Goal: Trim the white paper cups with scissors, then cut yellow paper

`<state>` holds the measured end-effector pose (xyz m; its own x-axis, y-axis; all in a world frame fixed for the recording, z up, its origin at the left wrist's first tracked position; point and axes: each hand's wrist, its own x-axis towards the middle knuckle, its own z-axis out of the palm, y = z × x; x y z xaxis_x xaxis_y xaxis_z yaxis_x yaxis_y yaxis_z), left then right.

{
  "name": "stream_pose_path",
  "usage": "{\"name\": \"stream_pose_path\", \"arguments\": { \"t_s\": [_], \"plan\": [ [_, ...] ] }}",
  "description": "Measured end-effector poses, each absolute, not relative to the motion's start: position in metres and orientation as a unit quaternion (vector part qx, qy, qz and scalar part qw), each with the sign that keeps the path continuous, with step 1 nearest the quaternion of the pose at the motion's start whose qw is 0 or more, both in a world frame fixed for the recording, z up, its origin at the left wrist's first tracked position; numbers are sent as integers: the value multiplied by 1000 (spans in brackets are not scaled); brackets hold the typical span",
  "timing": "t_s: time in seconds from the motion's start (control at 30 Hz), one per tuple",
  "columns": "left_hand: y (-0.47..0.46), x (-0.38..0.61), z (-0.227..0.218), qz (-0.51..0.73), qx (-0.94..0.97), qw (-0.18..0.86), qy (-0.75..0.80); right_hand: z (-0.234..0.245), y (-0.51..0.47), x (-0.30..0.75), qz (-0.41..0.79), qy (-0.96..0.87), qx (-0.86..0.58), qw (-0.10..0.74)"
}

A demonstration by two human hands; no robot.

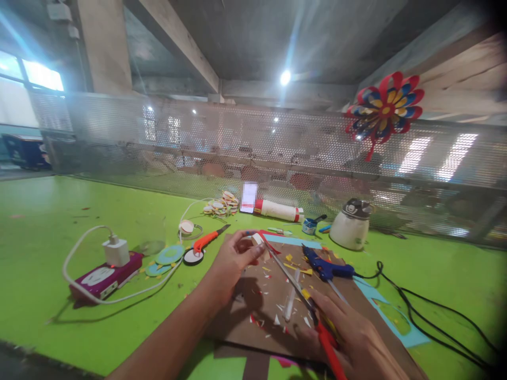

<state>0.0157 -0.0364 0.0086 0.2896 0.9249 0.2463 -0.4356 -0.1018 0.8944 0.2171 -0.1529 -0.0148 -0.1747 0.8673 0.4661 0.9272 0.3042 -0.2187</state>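
Pinching red paper [272,245] in left hand [240,256]; gripping scissors [313,312] in right hand [348,322], nearer the body, pointed away and leftward along their length toward that paper.

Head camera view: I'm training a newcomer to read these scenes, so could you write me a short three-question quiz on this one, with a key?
1. True or false: the right hand holds the red-handled scissors.

2. What do the fingers of the left hand hold?
A) a phone
B) a small red-and-white piece
C) a blue glue gun

3. Fill in the colour: the white charger stands on the ____ power strip.

Key: 1. True. 2. B. 3. Purple.
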Motion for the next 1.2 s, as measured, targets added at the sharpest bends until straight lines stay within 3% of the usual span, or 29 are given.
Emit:
{"name": "stream_pose_path", "arguments": {
  "t_s": [0.87,1.2],
  "plan": [
    [-33,12,11,591,467,606,255,-35,-149,233,-156,-780,-559,235],
    [-41,12,18,568,504,593,268,-23,-153,227,-87,-775,-586,220]
  ]
}}
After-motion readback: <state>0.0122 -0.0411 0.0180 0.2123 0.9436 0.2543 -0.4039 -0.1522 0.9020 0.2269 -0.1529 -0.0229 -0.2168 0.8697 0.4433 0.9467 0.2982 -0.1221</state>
